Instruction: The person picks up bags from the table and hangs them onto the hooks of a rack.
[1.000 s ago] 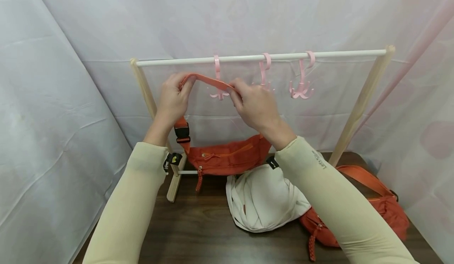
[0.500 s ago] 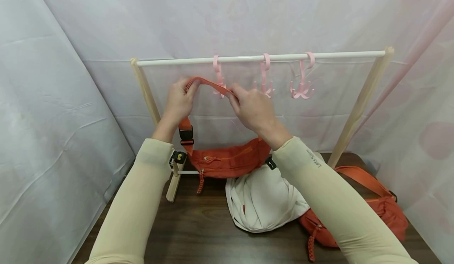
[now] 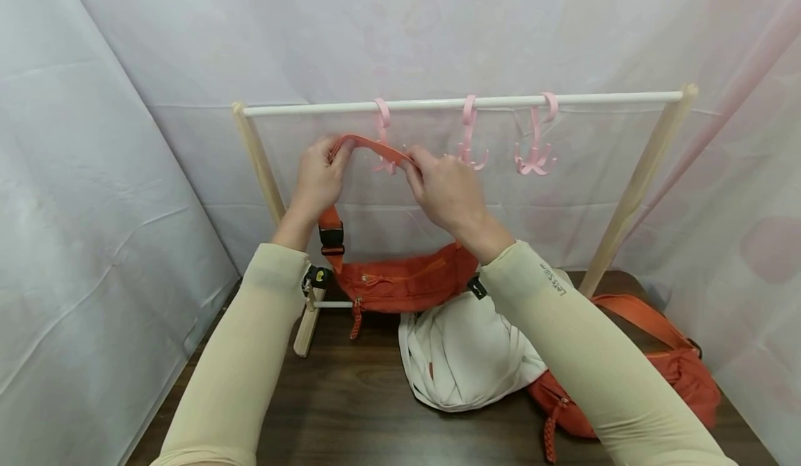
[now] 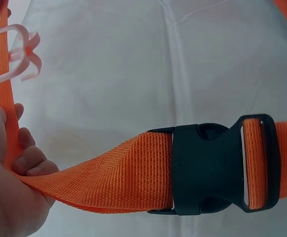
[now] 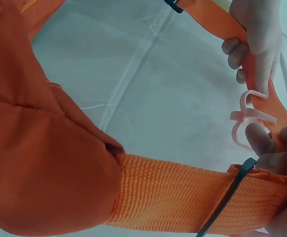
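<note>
An orange webbing strap (image 3: 377, 147) stretches between my two hands in front of the left pink hook (image 3: 383, 131). My left hand (image 3: 318, 177) pinches the strap on one side, and my right hand (image 3: 447, 191) grips it on the other. Below hangs the strap's red-orange waist bag (image 3: 407, 282), with a braided zipper pull. A black buckle (image 4: 207, 168) sits on the strap below my left hand, fastened. In the right wrist view, the strap runs from the bag's end (image 5: 59, 168) up to my right fingers, and the hook's prongs (image 5: 249, 118) show beside the strap.
Two more pink hooks, the middle one (image 3: 469, 132) and the right one (image 3: 534, 139), hang from the white rod (image 3: 613, 97) on wooden posts (image 3: 638, 188). A cream-white bag (image 3: 466, 362) and another red-orange bag (image 3: 685, 375) lie on the dark wooden table (image 3: 350, 410).
Both hands lower slightly, and the left shifts right, bringing the strap over the left hook in the head view. The bag sways a little. Between the last two frames little moves.
</note>
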{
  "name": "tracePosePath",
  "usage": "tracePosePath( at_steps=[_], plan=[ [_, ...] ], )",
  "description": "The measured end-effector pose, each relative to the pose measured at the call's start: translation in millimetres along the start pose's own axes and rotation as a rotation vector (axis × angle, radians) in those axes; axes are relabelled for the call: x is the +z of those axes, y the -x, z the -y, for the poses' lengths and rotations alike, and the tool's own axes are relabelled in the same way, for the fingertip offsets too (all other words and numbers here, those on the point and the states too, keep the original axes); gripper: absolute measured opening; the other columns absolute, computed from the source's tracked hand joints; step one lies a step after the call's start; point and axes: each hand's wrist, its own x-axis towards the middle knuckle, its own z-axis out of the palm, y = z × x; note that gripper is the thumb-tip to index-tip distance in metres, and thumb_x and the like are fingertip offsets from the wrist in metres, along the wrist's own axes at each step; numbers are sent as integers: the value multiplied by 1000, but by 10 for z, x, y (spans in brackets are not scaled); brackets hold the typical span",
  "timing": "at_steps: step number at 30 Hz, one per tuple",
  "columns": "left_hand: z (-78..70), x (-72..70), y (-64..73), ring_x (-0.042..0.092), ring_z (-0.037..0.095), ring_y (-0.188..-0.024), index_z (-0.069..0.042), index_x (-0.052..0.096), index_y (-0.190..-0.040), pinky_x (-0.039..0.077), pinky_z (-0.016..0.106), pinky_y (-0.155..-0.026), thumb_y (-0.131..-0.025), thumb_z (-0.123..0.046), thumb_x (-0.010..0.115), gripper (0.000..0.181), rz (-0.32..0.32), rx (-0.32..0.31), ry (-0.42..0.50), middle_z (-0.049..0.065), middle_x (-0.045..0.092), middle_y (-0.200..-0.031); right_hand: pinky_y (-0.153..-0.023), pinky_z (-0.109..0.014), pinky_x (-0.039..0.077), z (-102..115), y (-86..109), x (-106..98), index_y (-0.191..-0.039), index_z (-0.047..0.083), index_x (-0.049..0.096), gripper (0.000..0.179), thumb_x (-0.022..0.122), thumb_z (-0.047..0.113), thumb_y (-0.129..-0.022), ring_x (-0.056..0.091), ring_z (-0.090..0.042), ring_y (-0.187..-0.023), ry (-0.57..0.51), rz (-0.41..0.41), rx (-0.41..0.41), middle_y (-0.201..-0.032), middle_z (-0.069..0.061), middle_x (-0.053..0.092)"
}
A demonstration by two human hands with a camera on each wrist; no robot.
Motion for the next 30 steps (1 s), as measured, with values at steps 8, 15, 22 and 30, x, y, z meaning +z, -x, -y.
tracePosePath(
  at_steps=[8, 15, 22, 30],
  plan=[
    [62, 44, 31, 44, 27, -81, -1, 72, -106, 33, 38, -72, -111, -39, 57, 41, 36, -24, -18, 10, 46, -87, -47, -35, 34, -71, 5, 33, -105, 10, 65, 19, 56, 26, -111, 45, -21, -50, 26, 81, 59, -59, -2, 50],
    [115, 45, 45, 46, 27, -83, -2, 75, -113, 35, 38, -73, -111, -36, 58, 38, 39, -43, -14, 11, 49, -89, -50, -38, 39, -119, -32, 104, -114, 13, 66, 21, 54, 29, -112, 51, -24, -55, 53, 147, 106, -64, -4, 55],
    [190, 25, 65, 47, 27, -87, -4, 75, -119, 37, 39, -77, -112, -35, 56, 37, 28, -55, -32, 12, 57, -98, -59, -38, 46, -174, -89, 213, -119, 11, 66, 23, 53, 29, -113, 56, -25, -62, 17, 212, 166, -73, -5, 59],
    [262, 54, 202, 48, 26, -81, -6, 76, -124, 38, 38, -72, -112, -34, 57, 36, -1, -39, 19, 15, 63, -97, -61, -40, 51, -205, -98, 297, -118, 11, 59, 21, 46, 27, -116, 59, -27, -70, -9, 305, 229, -81, -7, 59]
  ],
)
